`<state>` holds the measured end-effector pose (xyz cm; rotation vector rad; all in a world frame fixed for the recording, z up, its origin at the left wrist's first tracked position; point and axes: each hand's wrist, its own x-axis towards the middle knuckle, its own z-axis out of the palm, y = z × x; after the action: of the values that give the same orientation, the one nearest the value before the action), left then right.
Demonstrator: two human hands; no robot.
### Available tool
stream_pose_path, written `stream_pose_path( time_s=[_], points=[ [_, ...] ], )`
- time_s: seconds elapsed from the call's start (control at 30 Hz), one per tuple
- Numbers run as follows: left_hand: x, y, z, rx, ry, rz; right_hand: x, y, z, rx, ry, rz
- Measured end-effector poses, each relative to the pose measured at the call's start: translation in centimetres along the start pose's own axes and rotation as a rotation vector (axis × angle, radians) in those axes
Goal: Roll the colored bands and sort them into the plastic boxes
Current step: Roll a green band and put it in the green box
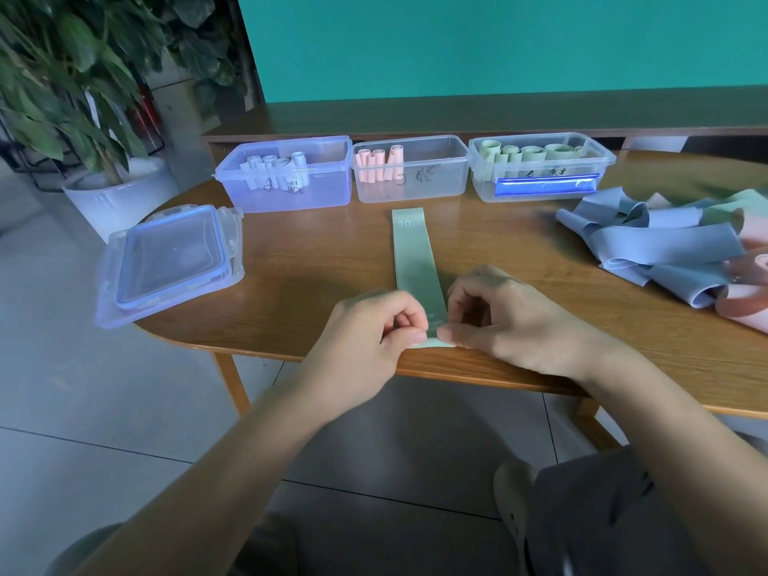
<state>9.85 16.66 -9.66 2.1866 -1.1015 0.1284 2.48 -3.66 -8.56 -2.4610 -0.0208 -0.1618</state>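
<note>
both hands (376,326) (494,315) apparently pinch the green band's (413,259) near end.

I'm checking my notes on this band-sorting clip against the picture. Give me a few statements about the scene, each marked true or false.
1. Both hands pinch the near end of the green band. True: left hand and right hand grip it at the table edge.
2. The green band is already rolled up. False: it lies flat, stretched toward the boxes.
3. The middle box holds pink rolls. True.
4. The right box holds blue rolls. False: it holds green rolls.
5. The loose lid lies at the left end of the table. True.
6. The unrolled bands are piled on the left. False: they are on the right.
</note>
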Motion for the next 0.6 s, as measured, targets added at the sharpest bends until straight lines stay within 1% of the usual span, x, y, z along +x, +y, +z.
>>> stream_pose_path(
  time_s=[0.1,0.2,0.33,0.47,0.6],
  points=[
    [-0.4,-0.8,0.4,0.016,0.022,0.149,-0.1,-0.1,0.3,0.024,0.007,-0.040],
    [-0.8,-1.5,0.6,0.113,0.028,0.221,-0.2,0.1,0.5,0.027,-0.007,-0.070],
    [-1.0,-1.3,0.6,0.133,0.011,0.196,-0.5,0.5,0.8,0.042,0.019,-0.177],
    [-0.7,-1.0,1.0,0.148,0.053,0.197,-0.9,1.2,1.3,-0.015,0.055,-0.292],
    [-0.6,-0.7,1.3,0.290,0.125,0.242,-1.1,1.4,1.3,-0.046,0.076,-0.299]
  ],
)
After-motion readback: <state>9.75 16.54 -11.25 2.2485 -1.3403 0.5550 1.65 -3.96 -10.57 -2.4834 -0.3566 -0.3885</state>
